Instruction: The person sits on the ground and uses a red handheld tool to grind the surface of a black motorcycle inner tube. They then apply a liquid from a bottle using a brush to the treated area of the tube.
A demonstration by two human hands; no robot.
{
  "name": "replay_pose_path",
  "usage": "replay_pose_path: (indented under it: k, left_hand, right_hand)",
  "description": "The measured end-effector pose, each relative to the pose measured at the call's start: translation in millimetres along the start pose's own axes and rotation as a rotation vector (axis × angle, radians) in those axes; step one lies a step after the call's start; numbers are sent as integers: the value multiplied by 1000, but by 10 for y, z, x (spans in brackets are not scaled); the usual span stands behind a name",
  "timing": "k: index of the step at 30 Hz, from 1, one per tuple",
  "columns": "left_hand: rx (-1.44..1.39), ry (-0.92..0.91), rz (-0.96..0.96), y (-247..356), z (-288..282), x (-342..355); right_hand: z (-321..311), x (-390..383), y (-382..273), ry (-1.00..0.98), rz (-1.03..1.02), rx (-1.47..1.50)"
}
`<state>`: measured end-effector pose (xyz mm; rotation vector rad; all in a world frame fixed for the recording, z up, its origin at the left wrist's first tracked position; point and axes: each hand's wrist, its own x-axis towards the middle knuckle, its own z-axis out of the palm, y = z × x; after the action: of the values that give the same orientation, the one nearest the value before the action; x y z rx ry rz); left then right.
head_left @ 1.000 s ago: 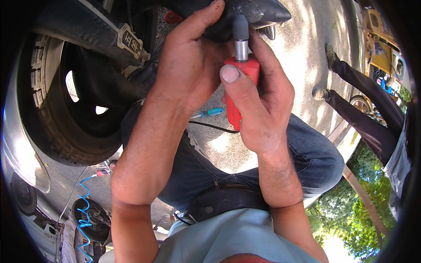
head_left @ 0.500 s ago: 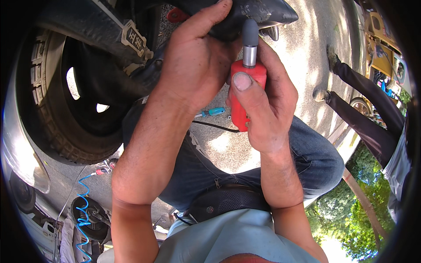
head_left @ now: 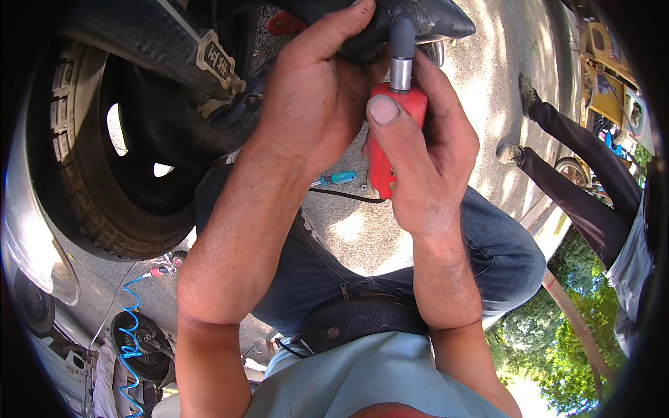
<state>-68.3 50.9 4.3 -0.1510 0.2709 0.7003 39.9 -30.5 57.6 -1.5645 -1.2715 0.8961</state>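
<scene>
My right hand (head_left: 425, 160) is wrapped around a red power tool (head_left: 387, 143), thumb pressed on its top edge. A grey socket bit (head_left: 402, 52) sticks up from the tool into the dark underside of a motorbike part (head_left: 411, 21). My left hand (head_left: 313, 104) lies flat against that dark part beside the bit, fingers stretched upward. Both forearms rise from the lower edge of the view.
A black knobbly tyre (head_left: 77, 188) and dark frame with a badge (head_left: 216, 66) fill the upper left. A small teal-handled screwdriver (head_left: 338, 178) lies on the concrete. A coiled blue air hose (head_left: 129, 348) is lower left. Another person's dark-trousered legs (head_left: 578, 195) stand at right.
Both hands and the red tool have shifted slightly upward and right, bringing the grey bit closer against the dark part.
</scene>
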Motion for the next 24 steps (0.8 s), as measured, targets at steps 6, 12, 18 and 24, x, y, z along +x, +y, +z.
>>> replay_pose_path:
  k: [6,12,18,24]
  left_hand:
    - [-26,38,62,57,115,-37]
    - [102,42,435,-73,83,19]
    - [248,16,429,-114,51,51]
    - [269,-12,424,-91,3,37]
  right_hand:
    - [-48,-58,21,-4,35,19]
    - [-272,-241,419,220,344,603]
    - [-343,-347,1007,269,582,555]
    - [-208,-873,1773,139,626,15]
